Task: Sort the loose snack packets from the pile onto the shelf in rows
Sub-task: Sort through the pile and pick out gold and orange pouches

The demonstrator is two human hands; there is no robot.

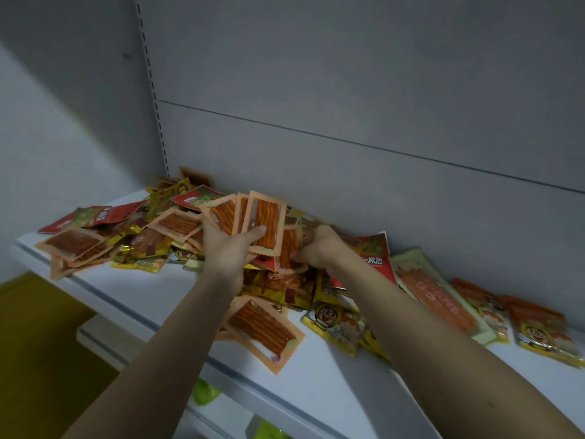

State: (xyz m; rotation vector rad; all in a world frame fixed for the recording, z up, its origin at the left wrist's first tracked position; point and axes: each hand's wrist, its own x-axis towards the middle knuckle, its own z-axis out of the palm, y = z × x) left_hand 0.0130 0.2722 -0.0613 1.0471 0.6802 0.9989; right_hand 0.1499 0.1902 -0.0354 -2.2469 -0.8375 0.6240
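A loose pile of snack packets [148, 229] lies on the white shelf [316, 375], orange, red and yellow ones mixed. My left hand [231, 245] holds a fanned stack of orange packets [264, 221] above the pile, thumb across the front one. Just to the right, my right hand [319, 248] grips another orange packet [289, 248] at the pile's top. One more orange packet [262, 331] lies flat near the shelf's front edge, between my forearms.
Long orange packets [440, 296] and yellow cartoon-face packets [335, 324] lie along the shelf to the right. The grey back panel [380, 106] rises behind. A lower shelf [104, 340] with green packets [204, 392] shows below, and a yellow floor at the left.
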